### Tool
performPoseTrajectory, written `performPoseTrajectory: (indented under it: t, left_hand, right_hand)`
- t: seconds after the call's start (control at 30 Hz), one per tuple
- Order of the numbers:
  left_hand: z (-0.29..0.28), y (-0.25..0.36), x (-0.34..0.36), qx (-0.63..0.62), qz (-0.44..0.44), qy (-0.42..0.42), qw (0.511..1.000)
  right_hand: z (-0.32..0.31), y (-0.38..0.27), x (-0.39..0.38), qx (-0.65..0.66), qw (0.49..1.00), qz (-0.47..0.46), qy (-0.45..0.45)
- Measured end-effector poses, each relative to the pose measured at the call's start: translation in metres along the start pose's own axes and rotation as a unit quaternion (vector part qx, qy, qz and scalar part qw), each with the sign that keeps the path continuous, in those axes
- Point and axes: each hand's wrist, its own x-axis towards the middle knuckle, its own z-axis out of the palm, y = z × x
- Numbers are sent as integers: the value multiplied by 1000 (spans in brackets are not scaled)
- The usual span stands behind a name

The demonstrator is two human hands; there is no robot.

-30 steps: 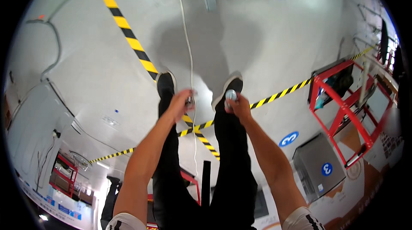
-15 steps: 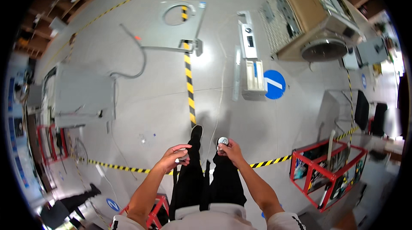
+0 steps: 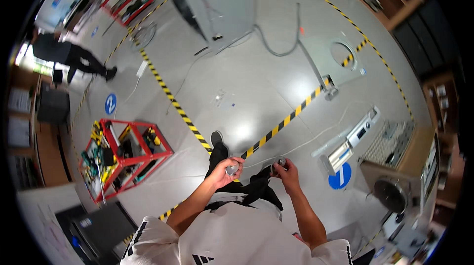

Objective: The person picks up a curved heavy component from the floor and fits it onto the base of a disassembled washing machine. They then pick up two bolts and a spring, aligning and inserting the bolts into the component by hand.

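Observation:
I stand on a grey workshop floor and look down at my legs and one shoe [image 3: 216, 139]. My left hand [image 3: 225, 172] is closed around a small round silver part [image 3: 232, 169] held in front of my waist. My right hand [image 3: 285, 173] pinches a second small grey round part [image 3: 281, 162] at the fingertips. The two hands are a short way apart, level with each other, and do not touch.
Yellow-black floor tape [image 3: 173, 101] crosses under my feet. A red tool cart [image 3: 123, 159] stands to my left. A grey panel with a round hole [image 3: 335, 55], a hose [image 3: 276, 50], a white appliance panel [image 3: 363, 126] and a blue arrow floor sign [image 3: 340, 176] lie ahead and right. Another person [image 3: 69, 55] walks at far left.
The view has swung round as I turned: the red cart has gone from my right to my left. Both hands keep their small parts at waist height.

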Motion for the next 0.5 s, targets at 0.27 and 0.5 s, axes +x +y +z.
performPoseTrajectory:
  t: [0.27,0.5]
  left_hand:
    - [-79,119,-42,-59,66,-3,996]
    - [-134,237,-95,-36,142,114,983]
  right_hand:
    - [215,-48,84,-68,993,4,-95]
    - [392,-78,121,-107,969,-3,-222]
